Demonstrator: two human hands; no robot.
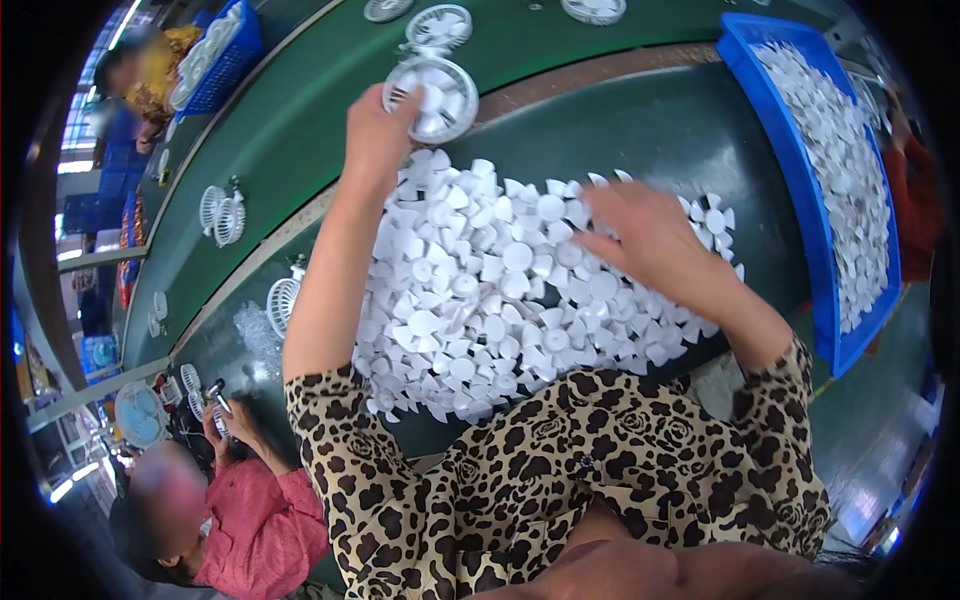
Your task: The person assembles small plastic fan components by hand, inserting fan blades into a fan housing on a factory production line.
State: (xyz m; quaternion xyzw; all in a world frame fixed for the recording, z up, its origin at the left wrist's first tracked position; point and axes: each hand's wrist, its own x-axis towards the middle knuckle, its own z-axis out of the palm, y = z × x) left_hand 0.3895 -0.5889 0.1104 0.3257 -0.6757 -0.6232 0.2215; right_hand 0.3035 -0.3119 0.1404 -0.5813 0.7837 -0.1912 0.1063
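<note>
My left hand is closed on the edge of a small white fan, its thumb reaching over the round slatted housing. White blades show inside the ring. My right hand hovers low over, or lightly touches, the heap of loose white fan blades. Its thumb and fingers are apart, slightly blurred, and I see nothing held in them. The heap spreads across the dark green worktop in front of me. Just beyond the held fan lies another white fan on the green conveyor belt.
A long blue bin full of white blades stands at the right. More white fans lie on the belt. Near my left forearm are a fan housing and clear plastic. A co-worker in red works at lower left.
</note>
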